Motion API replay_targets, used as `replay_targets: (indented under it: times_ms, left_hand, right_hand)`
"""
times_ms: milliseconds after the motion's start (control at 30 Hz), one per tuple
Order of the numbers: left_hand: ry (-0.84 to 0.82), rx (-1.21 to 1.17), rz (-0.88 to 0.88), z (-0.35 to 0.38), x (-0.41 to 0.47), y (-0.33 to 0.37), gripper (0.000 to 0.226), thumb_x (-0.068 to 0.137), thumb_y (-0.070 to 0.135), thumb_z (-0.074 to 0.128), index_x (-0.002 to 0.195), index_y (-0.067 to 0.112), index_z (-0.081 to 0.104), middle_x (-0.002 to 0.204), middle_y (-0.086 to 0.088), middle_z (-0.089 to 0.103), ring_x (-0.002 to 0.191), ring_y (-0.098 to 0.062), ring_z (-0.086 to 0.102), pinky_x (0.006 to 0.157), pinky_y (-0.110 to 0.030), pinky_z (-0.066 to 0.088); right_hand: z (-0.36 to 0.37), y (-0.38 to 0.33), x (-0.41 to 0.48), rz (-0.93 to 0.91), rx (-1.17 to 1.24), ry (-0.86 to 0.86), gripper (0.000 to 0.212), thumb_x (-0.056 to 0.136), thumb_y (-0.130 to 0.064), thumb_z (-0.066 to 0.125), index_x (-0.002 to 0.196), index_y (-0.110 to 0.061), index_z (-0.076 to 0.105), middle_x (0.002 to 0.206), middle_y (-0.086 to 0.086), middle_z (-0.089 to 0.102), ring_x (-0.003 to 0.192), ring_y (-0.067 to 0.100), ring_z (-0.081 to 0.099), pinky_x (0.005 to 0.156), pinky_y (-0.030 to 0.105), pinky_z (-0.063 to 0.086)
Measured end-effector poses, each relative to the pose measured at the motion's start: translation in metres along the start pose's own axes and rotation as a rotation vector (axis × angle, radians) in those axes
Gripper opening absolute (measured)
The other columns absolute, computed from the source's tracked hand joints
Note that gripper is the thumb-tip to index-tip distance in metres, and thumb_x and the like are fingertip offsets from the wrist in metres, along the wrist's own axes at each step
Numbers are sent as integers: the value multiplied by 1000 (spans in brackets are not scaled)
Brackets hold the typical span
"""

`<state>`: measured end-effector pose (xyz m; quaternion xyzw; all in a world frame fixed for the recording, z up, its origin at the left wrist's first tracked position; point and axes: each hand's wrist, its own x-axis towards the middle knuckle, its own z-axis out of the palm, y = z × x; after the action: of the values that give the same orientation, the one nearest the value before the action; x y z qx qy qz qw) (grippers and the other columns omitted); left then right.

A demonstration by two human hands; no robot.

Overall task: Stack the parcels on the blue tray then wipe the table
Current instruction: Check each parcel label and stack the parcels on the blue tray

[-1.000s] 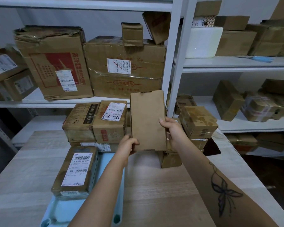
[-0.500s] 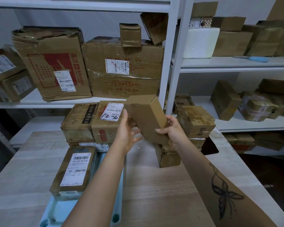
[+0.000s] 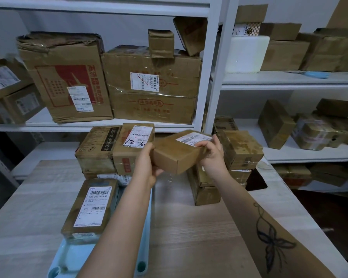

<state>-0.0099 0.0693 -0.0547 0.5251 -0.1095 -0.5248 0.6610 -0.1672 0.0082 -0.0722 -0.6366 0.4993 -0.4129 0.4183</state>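
A flat brown parcel (image 3: 177, 154) with a white label on top hangs in the air above the table, tilted. My left hand (image 3: 147, 163) grips its left end and my right hand (image 3: 211, 153) grips its right end. Below and to the left lies the blue tray (image 3: 72, 255), partly hidden by my left forearm. A long parcel with a barcode label (image 3: 90, 209) lies on the tray. Behind it stand two taller parcels, one with black print (image 3: 96, 149) and one marked 12-70 (image 3: 133, 145).
A stack of taped parcels (image 3: 241, 151) stands on the wooden table (image 3: 189, 237) just right of my hands, with a lower box (image 3: 205, 191) in front. White shelves (image 3: 213, 77) full of cartons rise behind. A dark gap (image 3: 256, 180) opens at the table's right edge.
The parcel stood upright with its plain face toward me. Both hands have turned it flat, so its labelled face now points up, and lowered it slightly.
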Motion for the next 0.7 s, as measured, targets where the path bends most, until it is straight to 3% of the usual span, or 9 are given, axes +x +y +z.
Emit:
replay_targets:
  times_ms: [100, 200, 333, 467, 633, 700]
  left_hand:
    - [-3, -74, 33, -3, 0, -2, 13, 89, 19, 47, 86, 16, 59, 78, -3, 61, 75, -15, 60, 51, -28, 56]
    - [2, -152, 11, -7, 4, -3, 13, 87, 15, 43, 83, 14, 57, 78, -3, 61, 73, -16, 60, 67, -34, 55]
    - [-8, -230, 16, -10, 5, -7, 15, 84, 8, 39, 82, 12, 54, 80, -4, 59, 73, -18, 59, 75, -36, 52]
    - [-3, -314, 20, -17, 7, -9, 19, 82, 6, 37, 84, 11, 56, 83, -6, 61, 76, -20, 59, 82, -39, 50]
    - [36, -360, 37, -27, 10, -7, 22, 80, 6, 36, 85, 12, 57, 87, -6, 61, 77, -21, 58, 77, -36, 50]
    - [33, -414, 60, -30, 9, -5, 26, 80, 5, 34, 89, 10, 58, 91, -8, 62, 84, -23, 59, 86, -40, 49]
  right_hand:
    - [3, -6, -1, 62, 116, 6, 62, 85, 13, 54, 111, -43, 56, 159, -6, 9, 148, 20, 7, 119, 43, 18]
    - [4, -16, -2, 201, 336, -5, 65, 90, -3, 59, 142, -34, 35, 156, -1, 22, 144, 22, 21, 115, 43, 23]
    - [9, -21, -1, 442, 555, -130, 57, 92, -34, 57, 144, -21, 37, 139, 5, 48, 133, 30, 42, 109, 45, 34]
    - [16, -20, 0, 438, 441, -284, 60, 88, -30, 63, 142, -24, 38, 117, 0, 59, 120, 29, 53, 102, 50, 42]
    - [30, -26, -4, 473, 444, -444, 80, 86, -12, 66, 147, -37, 21, 130, 7, 58, 106, 34, 63, 77, 50, 57]
    - [36, -29, -6, 460, 446, -479, 85, 85, -6, 66, 147, -39, 18, 132, 8, 57, 104, 34, 64, 70, 46, 59]
